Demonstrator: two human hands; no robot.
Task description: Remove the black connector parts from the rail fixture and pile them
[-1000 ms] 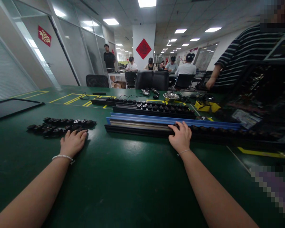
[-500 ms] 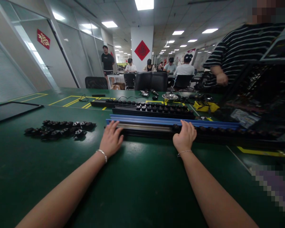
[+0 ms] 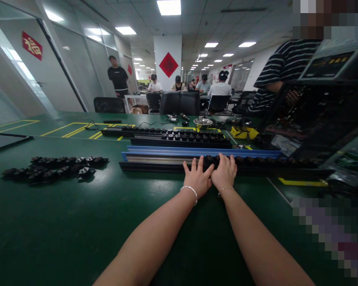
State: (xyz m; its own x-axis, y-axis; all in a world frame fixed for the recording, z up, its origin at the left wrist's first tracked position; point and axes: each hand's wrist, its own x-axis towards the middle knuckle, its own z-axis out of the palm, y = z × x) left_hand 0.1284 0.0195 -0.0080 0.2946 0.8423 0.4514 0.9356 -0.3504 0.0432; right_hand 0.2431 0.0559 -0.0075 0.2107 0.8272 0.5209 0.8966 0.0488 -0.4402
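My L hand (image 3: 197,180) has just come across: 1 s ago it was at the loose bits (image 3: 47,172), 0.5 s ago at the L end of the black rail (image 3: 149,167), & now it's right beside my R hand (image 3: 224,174), which has hardly shifted along the rail. L fingers are spread, not closed on anything I can make out, tips at the rail. R fingers bend over it; can't tell if they grip or just press, b/c the back of the hand hides the contact.

Rail lies under both sets of fingers, running off L & R of them. A row of bits (image 3: 265,160) carries on to the R of my R fingers; L of my L fingers a shiny metal strip shows. So for the work, I'd say both hands are now at 1 spot, the row's L end, prob. handling bits there vs. fetching.

Loose bits are still well L of my L fingers on the green surface (image 3: 77,222). Just beyond my fingers: blue rail (image 3: 181,149); further off, 2 dark rails (image 3: 146,140) w/ bits.
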